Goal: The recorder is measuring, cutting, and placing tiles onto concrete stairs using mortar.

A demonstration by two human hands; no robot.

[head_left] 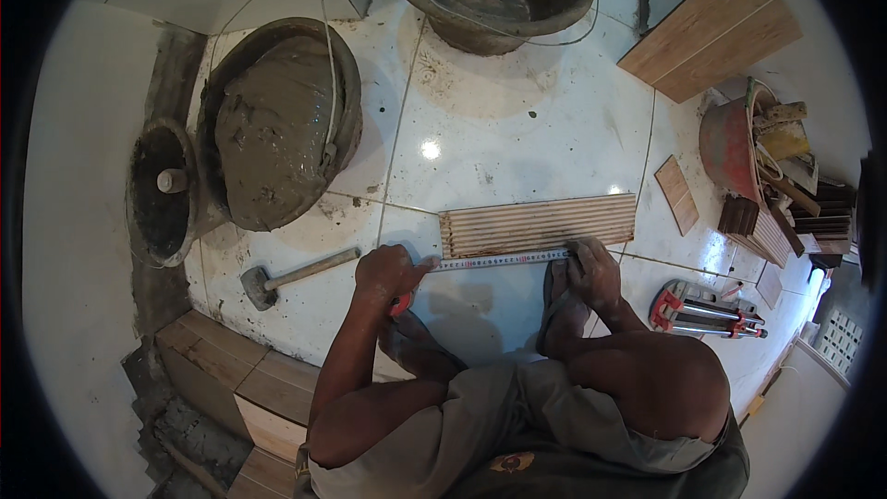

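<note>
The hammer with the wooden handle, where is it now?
In the head view, the hammer lies on the white floor, left of centre, below the bucket of wet mud and just left of the person's left hand.

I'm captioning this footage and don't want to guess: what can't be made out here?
All in the head view:
Measuring tape: fine marks too small; right end covered by the right hand.
Red tape case: mostly hidden by the left hand.
Upper bucket: far rim cut off by the top edge.

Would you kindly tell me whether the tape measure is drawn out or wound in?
Drawn out: its white blade stretches from left hand to right hand beside the ribbed stack.
</note>
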